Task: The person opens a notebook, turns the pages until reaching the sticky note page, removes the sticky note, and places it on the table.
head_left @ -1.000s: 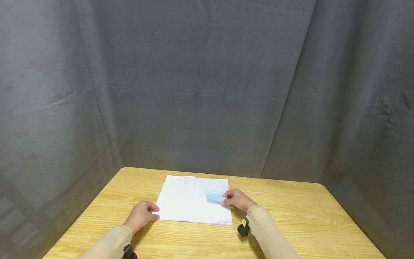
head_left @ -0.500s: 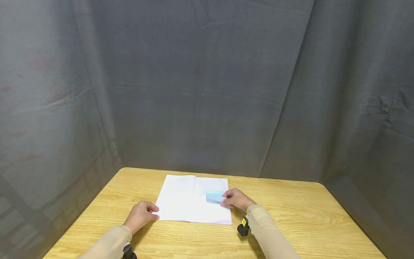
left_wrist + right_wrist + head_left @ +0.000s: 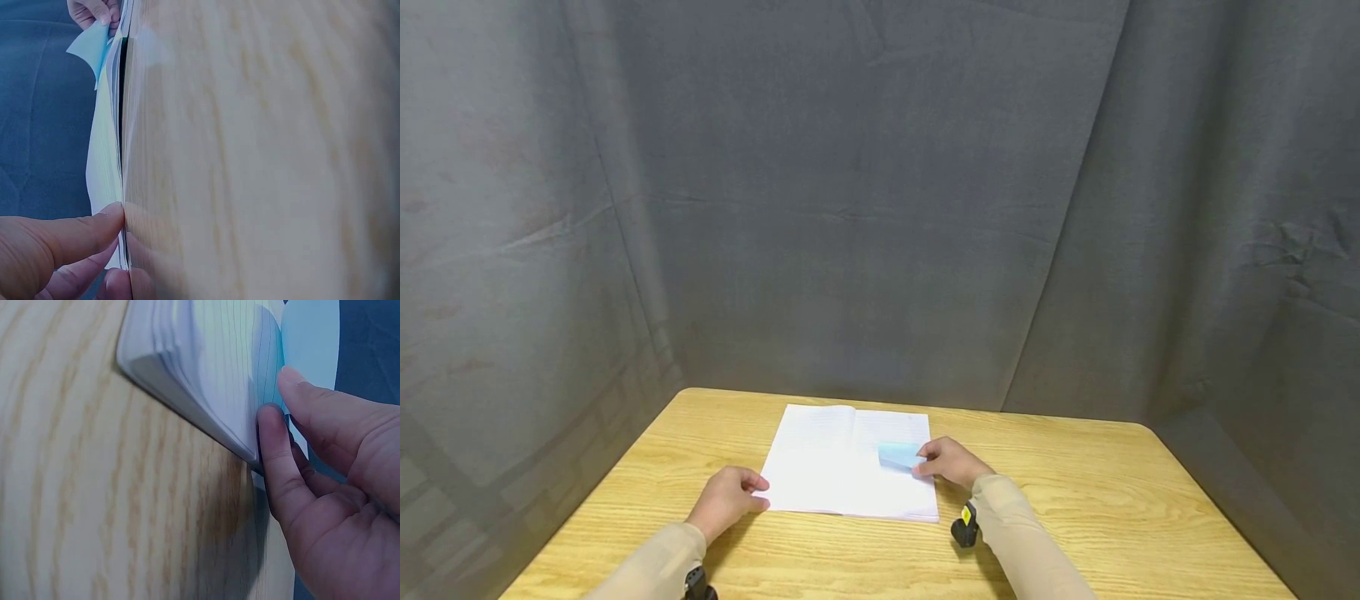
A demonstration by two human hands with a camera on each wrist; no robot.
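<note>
An open notebook (image 3: pixel 820 462) with lined white pages lies on the table. My left hand (image 3: pixel 727 497) rests at its lower left edge; in the left wrist view, thumb (image 3: pixel 103 226) and fingertips touch the page margin a little apart. At the right page, my right hand (image 3: pixel 951 462) pinches a light blue slip of paper (image 3: pixel 893 455), which looks like a sticky note, between thumb and index finger. The right wrist view has the blue slip (image 3: pixel 312 344) standing tilted up from the lined page, partly behind the thumb (image 3: pixel 306 394). Its lower edge is hidden by the fingers.
The wooden table (image 3: pixel 1060 492) extends on both sides of the notebook and in front of it. Grey curtains (image 3: pixel 865 208) stand behind the table and at its sides. A small black camera (image 3: pixel 965 527) sits on the right wrist, another (image 3: pixel 698 583) on the left.
</note>
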